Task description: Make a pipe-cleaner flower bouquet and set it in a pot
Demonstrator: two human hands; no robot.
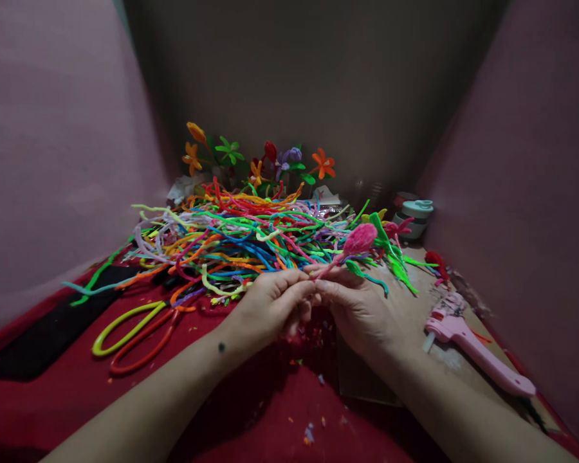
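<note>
A pink pipe-cleaner flower bud (360, 239) on a pink stem tilts up to the right from between my hands. My left hand (280, 299) pinches the lower end of the stem with thumb and forefinger. Just beside it, my right hand (354, 312) is closed on the same stem, its thumb meeting my left fingertips. The remaining fingers curl underneath and are partly hidden. Behind my hands lies a large tangled heap of colourful pipe cleaners (251, 241). A green pipe-cleaner piece (367, 276) shows just past my right fingers.
Scissors with yellow and red handles (145, 360) lie left on the red cloth (251, 411). A pink glue gun (480, 354) rests on cardboard at right. Finished pipe-cleaner flowers (323, 164) stand at the back, and a lidded cup (413, 218) at back right. Pink panels flank both sides.
</note>
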